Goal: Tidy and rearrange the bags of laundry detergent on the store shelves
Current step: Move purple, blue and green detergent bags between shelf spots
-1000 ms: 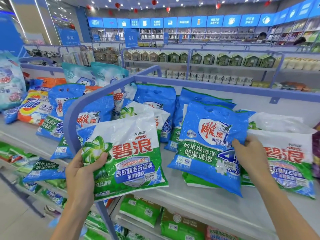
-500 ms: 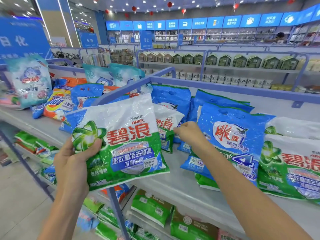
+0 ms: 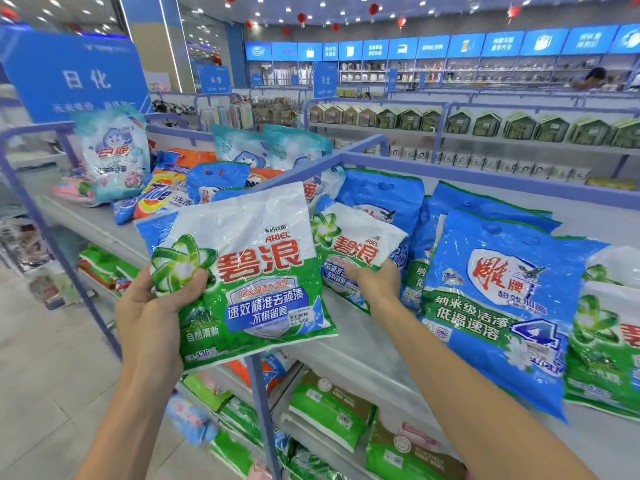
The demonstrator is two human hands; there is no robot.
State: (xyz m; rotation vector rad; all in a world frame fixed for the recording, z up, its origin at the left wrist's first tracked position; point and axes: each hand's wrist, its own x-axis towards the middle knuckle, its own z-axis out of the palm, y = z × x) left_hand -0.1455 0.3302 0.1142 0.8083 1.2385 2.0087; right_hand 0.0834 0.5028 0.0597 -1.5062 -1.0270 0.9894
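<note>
My left hand (image 3: 156, 317) grips a white-and-green Ariel detergent bag (image 3: 256, 271) by its left edge, held up in front of the shelf (image 3: 374, 348). My right hand (image 3: 375, 280) holds the lower edge of a second Ariel bag (image 3: 349, 247) that leans on the shelf against blue bags. To the right a large blue detergent bag (image 3: 498, 306) leans upright, and beyond it another Ariel bag (image 3: 609, 334) sits at the frame's edge. More blue bags (image 3: 384, 195) stand behind.
A purple-blue rail (image 3: 332, 157) and upright post (image 3: 263, 403) frame the shelf. On the left section are Tide bags (image 3: 162, 195) and pale blue bags (image 3: 114, 154). Lower shelves hold green bags (image 3: 329, 410). An aisle floor (image 3: 41, 375) lies to the left.
My right hand left the large blue bag, crossed left and took hold of the second Ariel bag. The bag in my left hand rose a little as the view shifted left.
</note>
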